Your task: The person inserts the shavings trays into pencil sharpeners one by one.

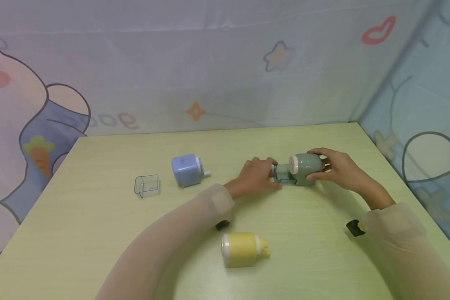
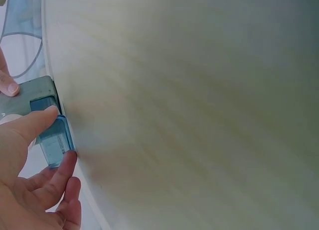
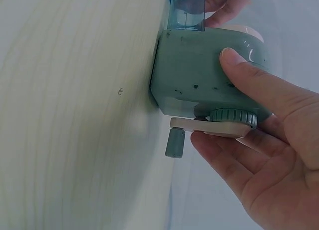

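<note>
A green hand-crank pencil sharpener (image 1: pixel 308 168) stands at the right of the table, its crank (image 3: pixel 202 124) turned toward my right side. My right hand (image 1: pixel 341 171) grips its body, with the thumb on top and fingers by the crank in the right wrist view. From the sharpener's other side a clear bluish shavings drawer (image 2: pixel 56 143) sticks partway out. Thumb and fingers of my left hand (image 1: pixel 254 176) pinch that drawer. The inner part of the drawer is hidden inside the body.
A blue crank sharpener (image 1: pixel 186 171) stands left of my left hand. Beside it lies a separate clear drawer (image 1: pixel 147 188). A yellow sharpener (image 1: pixel 241 250) lies near the front, between my forearms. Printed cloth (image 1: pixel 228 79) hangs behind the table.
</note>
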`<action>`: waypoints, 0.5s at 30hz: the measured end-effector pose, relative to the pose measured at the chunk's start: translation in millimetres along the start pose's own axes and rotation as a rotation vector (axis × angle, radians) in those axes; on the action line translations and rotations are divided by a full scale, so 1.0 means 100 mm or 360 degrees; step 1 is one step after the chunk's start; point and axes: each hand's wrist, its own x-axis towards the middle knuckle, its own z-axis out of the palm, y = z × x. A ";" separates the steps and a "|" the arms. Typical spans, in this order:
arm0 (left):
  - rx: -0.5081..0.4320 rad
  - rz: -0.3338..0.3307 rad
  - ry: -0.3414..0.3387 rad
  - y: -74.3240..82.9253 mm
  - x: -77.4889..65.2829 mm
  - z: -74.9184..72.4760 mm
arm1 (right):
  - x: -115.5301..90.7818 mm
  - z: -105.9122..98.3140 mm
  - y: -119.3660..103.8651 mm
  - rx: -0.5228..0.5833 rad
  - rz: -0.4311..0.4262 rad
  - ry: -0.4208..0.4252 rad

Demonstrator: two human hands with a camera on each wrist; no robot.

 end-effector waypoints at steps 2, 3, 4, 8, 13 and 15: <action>0.0004 0.0002 0.0000 0.00 0.00 0.00 | 0.00 0.00 0.00 0.0000 0.0001 -0.0001; 0.0008 0.0006 0.0004 0.00 0.01 0.00 | 0.00 0.00 0.00 -0.0001 0.0002 -0.0001; 0.0016 0.0010 0.0008 0.01 0.01 0.00 | 0.00 0.00 0.00 -0.0006 0.0001 -0.0002; 0.0044 0.0020 0.0020 0.01 0.02 0.01 | 0.00 0.00 0.00 -0.0018 0.0002 0.0000; 0.0060 0.0019 0.0019 0.03 0.04 0.02 | 0.00 0.00 0.00 -0.0002 0.0005 -0.0002; 0.0069 0.0024 0.0017 0.03 0.05 0.02 | 0.00 0.01 0.00 0.0002 0.0010 -0.0004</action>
